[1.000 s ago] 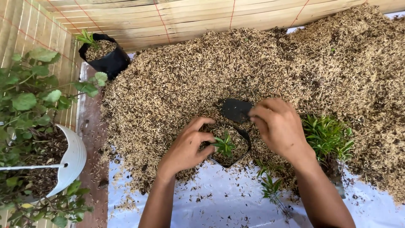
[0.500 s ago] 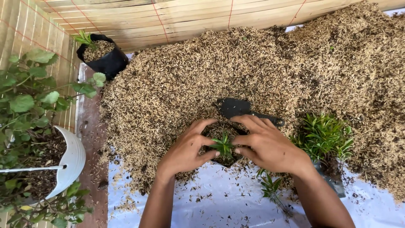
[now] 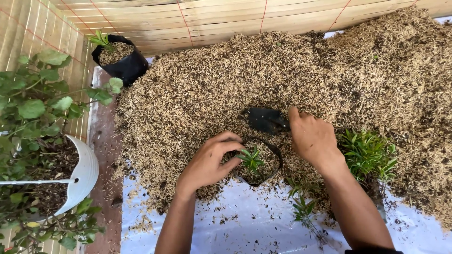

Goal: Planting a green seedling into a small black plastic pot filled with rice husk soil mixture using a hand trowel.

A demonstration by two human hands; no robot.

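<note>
step: filling seedling bag | left hand [image 3: 207,162] cups small black grow bag [image 3: 258,162] at husk pile [image 3: 263,80] edge, steadying seedling [image 3: 251,159] | right hand [image 3: 313,136] closed on black trowel [image 3: 267,120] | next, we judge: scoop husk mix, tip beside stem

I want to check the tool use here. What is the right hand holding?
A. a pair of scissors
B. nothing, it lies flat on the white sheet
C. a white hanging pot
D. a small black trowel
D: the right hand grips the handle of the small black trowel, whose blade lies on the husk mix just above the small black grow bag.
</note>
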